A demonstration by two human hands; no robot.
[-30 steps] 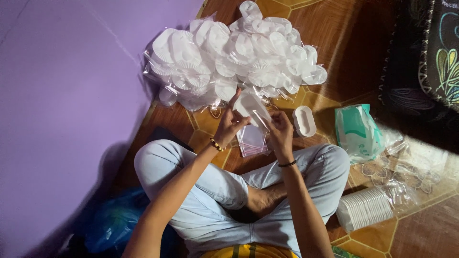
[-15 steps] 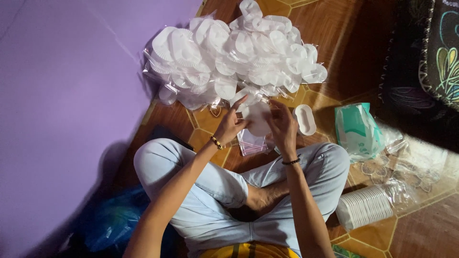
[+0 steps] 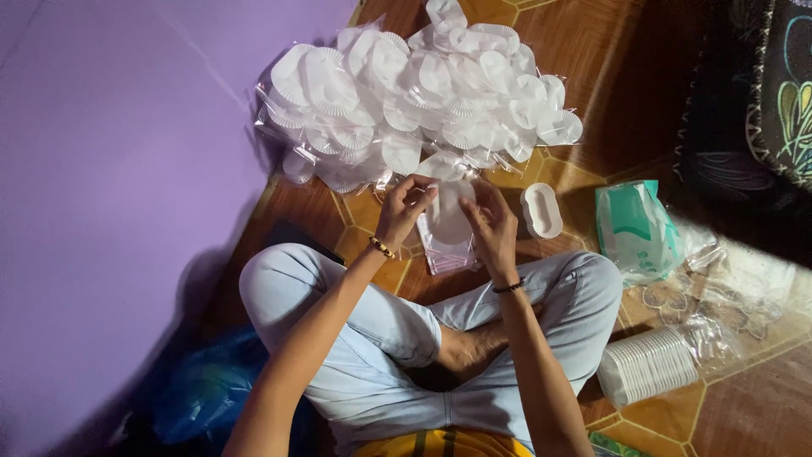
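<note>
I sit cross-legged on a brown tiled floor. My left hand point(image 3: 404, 211) and my right hand point(image 3: 491, 222) both hold a white paper plate in a clear plastic sleeve point(image 3: 448, 213) between them, just above a small stack of clear sleeves point(image 3: 447, 250) on the floor. Fingers of both hands pinch the sleeve's edges. Right beyond my hands lies a big heap of bagged white paper plates point(image 3: 419, 93).
A purple wall point(image 3: 110, 169) stands on the left. A single white oval tray point(image 3: 541, 209) lies right of my hands, with a green-white plastic bag point(image 3: 634, 230) further right. A stack of white plates point(image 3: 647, 366) lies by my right knee. A blue bag point(image 3: 199, 393) sits at lower left.
Both hands have dropped slightly toward the stack of sleeves, and the plate has slid further into the clear sleeve.
</note>
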